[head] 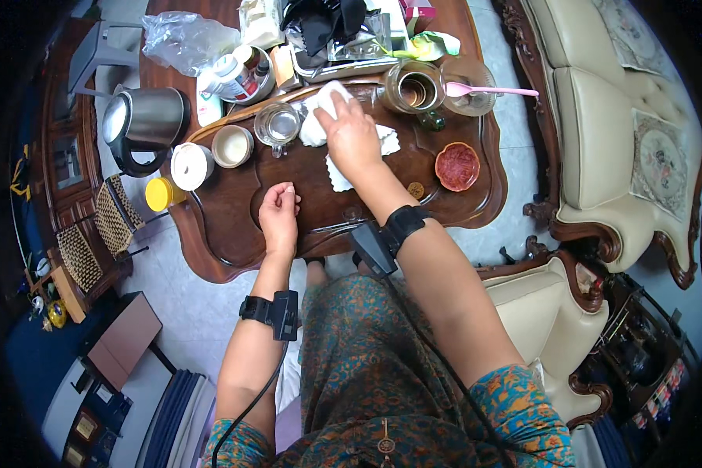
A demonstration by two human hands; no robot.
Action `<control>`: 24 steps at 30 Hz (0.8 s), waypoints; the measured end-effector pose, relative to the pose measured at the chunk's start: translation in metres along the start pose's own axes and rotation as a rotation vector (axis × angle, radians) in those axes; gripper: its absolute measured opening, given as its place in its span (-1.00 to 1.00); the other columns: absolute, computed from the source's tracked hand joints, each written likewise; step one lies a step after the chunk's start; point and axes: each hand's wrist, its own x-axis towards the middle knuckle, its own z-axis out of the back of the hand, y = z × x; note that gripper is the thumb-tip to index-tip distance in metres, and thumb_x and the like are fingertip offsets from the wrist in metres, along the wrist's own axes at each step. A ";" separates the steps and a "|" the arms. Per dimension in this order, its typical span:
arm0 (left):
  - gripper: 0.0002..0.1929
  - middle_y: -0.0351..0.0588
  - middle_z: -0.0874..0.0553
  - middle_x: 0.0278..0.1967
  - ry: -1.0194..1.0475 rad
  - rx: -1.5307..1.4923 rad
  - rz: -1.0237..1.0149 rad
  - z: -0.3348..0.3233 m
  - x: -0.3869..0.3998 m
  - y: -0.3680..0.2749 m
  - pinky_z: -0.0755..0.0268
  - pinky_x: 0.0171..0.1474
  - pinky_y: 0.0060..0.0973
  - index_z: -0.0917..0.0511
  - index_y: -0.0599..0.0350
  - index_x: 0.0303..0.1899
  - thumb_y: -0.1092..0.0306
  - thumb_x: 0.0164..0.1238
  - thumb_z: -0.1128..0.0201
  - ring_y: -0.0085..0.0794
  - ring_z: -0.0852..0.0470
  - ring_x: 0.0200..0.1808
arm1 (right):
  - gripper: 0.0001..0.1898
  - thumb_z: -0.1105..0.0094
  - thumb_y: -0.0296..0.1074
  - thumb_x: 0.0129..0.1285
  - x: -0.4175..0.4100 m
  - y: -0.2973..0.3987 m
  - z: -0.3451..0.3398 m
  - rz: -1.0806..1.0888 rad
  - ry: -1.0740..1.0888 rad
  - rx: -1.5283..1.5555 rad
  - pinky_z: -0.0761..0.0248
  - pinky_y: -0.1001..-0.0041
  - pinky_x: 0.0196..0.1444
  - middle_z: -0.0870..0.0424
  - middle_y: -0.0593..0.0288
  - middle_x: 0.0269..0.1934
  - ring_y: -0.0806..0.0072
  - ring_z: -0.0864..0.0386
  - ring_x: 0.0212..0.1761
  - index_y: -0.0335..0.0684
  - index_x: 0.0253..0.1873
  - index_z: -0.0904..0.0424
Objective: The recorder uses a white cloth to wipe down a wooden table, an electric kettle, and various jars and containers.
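Observation:
My right hand (354, 131) is on a bunched white cloth (314, 130) on the dark wooden tea tray (228, 210); its fingers press on the cloth near the tray's far rim. Another part of white cloth or tissue (338, 175) spreads beneath that hand. My left hand (279, 213) hovers at the near left of the tray, its fingers curled, with nothing seen in it. A glass mug (276, 124) stands left of the cloth, beside a cream-filled cup (232, 146) and a white-lidded container (192, 167). Right of my right hand lies a red scalloped dish (457, 167).
A steel kettle (152, 120) and a yellow-lidded jar (162, 194) are at the left. Beyond the tray are a bowl of bottles (263, 88), a plastic bag (187, 44) and a glass pitcher (412, 88). A pink spoon (491, 89) lies across a glass bowl (471, 70). Cables hang from both wrists.

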 end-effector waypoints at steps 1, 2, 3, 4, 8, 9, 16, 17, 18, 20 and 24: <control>-0.85 -0.28 -0.66 -0.40 0.015 -0.006 -0.009 -0.001 0.001 -0.004 -0.38 -0.35 -0.69 -0.64 0.19 -0.09 0.33 0.50 -0.22 -0.71 -0.51 -0.44 | -0.73 -0.10 -0.38 0.25 -0.004 -0.002 0.000 -0.048 -0.042 -0.008 -0.49 0.18 0.11 -0.43 -0.06 0.31 0.02 -0.47 0.25 -0.09 0.03 -0.64; -0.86 -0.29 -0.66 -0.42 0.030 -0.012 -0.019 -0.002 0.001 -0.008 -0.35 -0.37 -0.72 -0.65 0.19 -0.11 0.34 0.50 -0.22 -0.74 -0.49 -0.46 | -0.75 -0.10 -0.39 0.24 -0.011 -0.005 0.002 -0.119 -0.075 0.017 -0.51 0.17 0.08 -0.45 -0.05 0.26 0.03 -0.49 0.21 -0.11 0.00 -0.64; -0.86 -0.29 -0.66 -0.42 0.025 -0.011 -0.019 0.001 0.002 -0.009 -0.35 -0.37 -0.72 -0.65 0.19 -0.11 0.34 0.50 -0.22 -0.74 -0.49 -0.46 | -0.76 -0.11 -0.40 0.23 -0.019 -0.005 0.004 -0.182 -0.108 0.045 -0.53 0.17 0.05 -0.48 -0.05 0.21 0.04 -0.51 0.16 -0.13 -0.03 -0.65; -0.86 -0.29 -0.66 -0.42 0.036 0.021 -0.053 0.001 0.003 -0.008 -0.38 -0.36 -0.70 -0.66 0.19 -0.12 0.34 0.48 -0.24 -0.73 -0.50 -0.45 | -0.80 -0.13 -0.41 0.19 -0.028 -0.006 0.006 -0.202 -0.119 0.045 -0.55 0.16 -0.02 -0.51 -0.03 0.11 0.06 -0.54 0.07 -0.15 -0.11 -0.67; -0.86 -0.23 -0.67 -0.43 0.016 0.290 -0.169 0.012 0.010 0.005 -0.47 -0.28 -0.57 -0.68 0.18 -0.14 0.35 0.39 -0.30 -0.63 -0.57 -0.42 | -0.84 -0.16 -0.41 0.15 -0.066 -0.008 0.018 -0.118 0.029 0.032 -0.56 0.19 -0.06 -0.53 0.01 0.09 0.09 -0.56 0.01 -0.14 -0.19 -0.69; -0.86 -0.23 -0.67 -0.43 0.019 0.286 -0.170 0.009 0.008 0.004 -0.47 -0.28 -0.57 -0.68 0.18 -0.14 0.35 0.39 -0.30 -0.63 -0.57 -0.42 | -0.84 -0.16 -0.41 0.15 -0.075 -0.013 0.024 -0.117 0.028 0.027 -0.56 0.19 -0.06 -0.53 0.01 0.09 0.09 -0.56 0.01 -0.14 -0.19 -0.69; -0.85 -0.01 -0.66 -0.35 0.178 0.691 -0.549 -0.003 -0.022 0.003 -0.51 -0.23 -0.35 -0.66 0.20 -0.22 0.37 0.24 -0.38 -0.22 -0.66 -0.36 | -0.73 -0.16 -0.43 0.16 -0.111 -0.012 0.030 -0.094 0.081 0.048 -0.53 0.17 0.00 -0.48 0.05 0.15 0.10 -0.54 0.03 -0.07 -0.03 -0.66; -0.85 -0.01 -0.66 -0.35 0.180 0.692 -0.549 -0.003 -0.024 0.003 -0.51 -0.23 -0.35 -0.66 0.20 -0.22 0.37 0.24 -0.38 -0.22 -0.66 -0.36 | -0.71 -0.15 -0.43 0.16 -0.109 -0.008 0.027 -0.127 0.055 0.039 -0.53 0.16 0.00 -0.47 0.05 0.18 0.10 -0.53 0.06 -0.06 0.00 -0.65; -0.85 -0.02 -0.65 -0.37 0.125 0.750 -0.503 -0.004 -0.026 0.002 -0.50 -0.19 -0.27 -0.63 0.18 -0.28 0.35 0.20 -0.40 -0.16 -0.65 -0.32 | -0.68 -0.15 -0.42 0.16 -0.108 -0.007 0.023 -0.160 0.029 0.030 -0.52 0.16 0.00 -0.46 0.05 0.21 0.09 -0.52 0.09 -0.05 0.03 -0.64; -0.79 -0.02 -0.63 -0.33 0.038 0.902 -0.361 -0.001 -0.028 -0.002 -0.49 -0.11 -0.18 -0.58 0.13 -0.33 0.31 0.12 -0.46 -0.08 -0.63 -0.22 | -0.68 -0.14 -0.42 0.17 -0.116 -0.002 0.022 -0.081 0.052 0.004 -0.51 0.18 0.00 -0.45 0.05 0.24 0.09 -0.50 0.13 -0.05 0.04 -0.64; -0.64 0.00 -0.59 -0.11 -0.172 1.028 -0.415 0.017 -0.030 -0.003 -0.47 0.06 -0.19 -0.57 0.12 -0.16 0.28 0.03 -0.52 -0.06 -0.57 0.00 | -0.65 -0.12 -0.43 0.16 -0.131 -0.007 0.026 0.035 0.078 0.009 -0.47 0.20 0.05 -0.43 0.06 0.31 0.07 -0.44 0.22 -0.03 0.06 -0.65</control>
